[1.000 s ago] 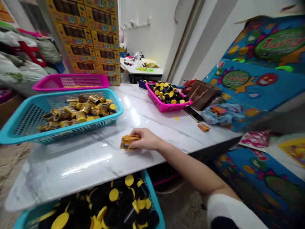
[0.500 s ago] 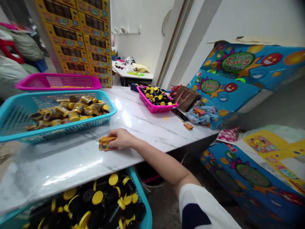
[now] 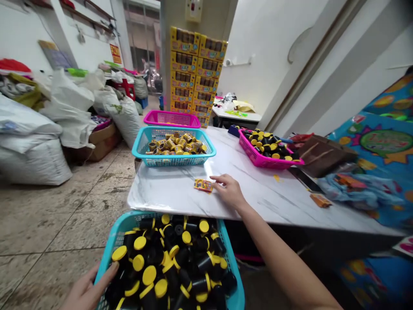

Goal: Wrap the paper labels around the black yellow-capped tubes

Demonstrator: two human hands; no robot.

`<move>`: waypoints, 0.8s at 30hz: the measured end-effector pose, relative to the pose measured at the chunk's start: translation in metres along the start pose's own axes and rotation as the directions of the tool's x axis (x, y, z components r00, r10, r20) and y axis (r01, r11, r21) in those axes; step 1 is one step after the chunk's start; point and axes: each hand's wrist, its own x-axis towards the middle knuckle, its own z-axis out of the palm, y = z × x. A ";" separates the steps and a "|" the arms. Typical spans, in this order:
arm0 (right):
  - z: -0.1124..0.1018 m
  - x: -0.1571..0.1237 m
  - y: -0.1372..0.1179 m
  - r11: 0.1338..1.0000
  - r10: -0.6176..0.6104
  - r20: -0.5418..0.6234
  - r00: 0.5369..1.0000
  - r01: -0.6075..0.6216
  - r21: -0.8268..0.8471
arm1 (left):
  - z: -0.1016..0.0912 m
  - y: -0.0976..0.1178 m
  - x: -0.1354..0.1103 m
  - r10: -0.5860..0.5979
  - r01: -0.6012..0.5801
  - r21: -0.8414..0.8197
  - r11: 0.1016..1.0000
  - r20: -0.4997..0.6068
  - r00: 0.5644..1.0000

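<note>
White marble table (image 3: 167,199) under the head view: the right hand (image 3: 229,191), fingers spread and holding nothing, rests just beside a small yellow packet (image 3: 203,185). The open left hand (image 3: 87,288) touches a teal basket (image 3: 231,258) of yellow-capped black bottles (image 3: 167,267).

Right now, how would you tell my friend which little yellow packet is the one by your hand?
On the white marble table, look below the blue basket of gold tubs. The small yellow-and-orange packet lies flat there, just left of the right hand. Another packet lies far off to the right.
</note>
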 end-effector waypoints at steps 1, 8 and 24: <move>0.002 -0.002 0.000 1.000 -0.017 -0.012 1.000 0.017 -0.026 | 0.000 0.003 0.001 0.011 -0.011 0.000 1.000 0.002 1.000; 0.026 -0.011 -0.010 0.951 -0.240 0.045 0.970 0.244 -0.188 | -0.001 0.014 0.007 0.216 -0.213 0.184 0.960 0.005 0.976; 0.025 -0.034 -0.035 0.769 -0.528 -0.105 0.843 0.422 -0.480 | 0.016 0.025 -0.036 0.616 -0.372 0.523 0.767 -0.435 0.657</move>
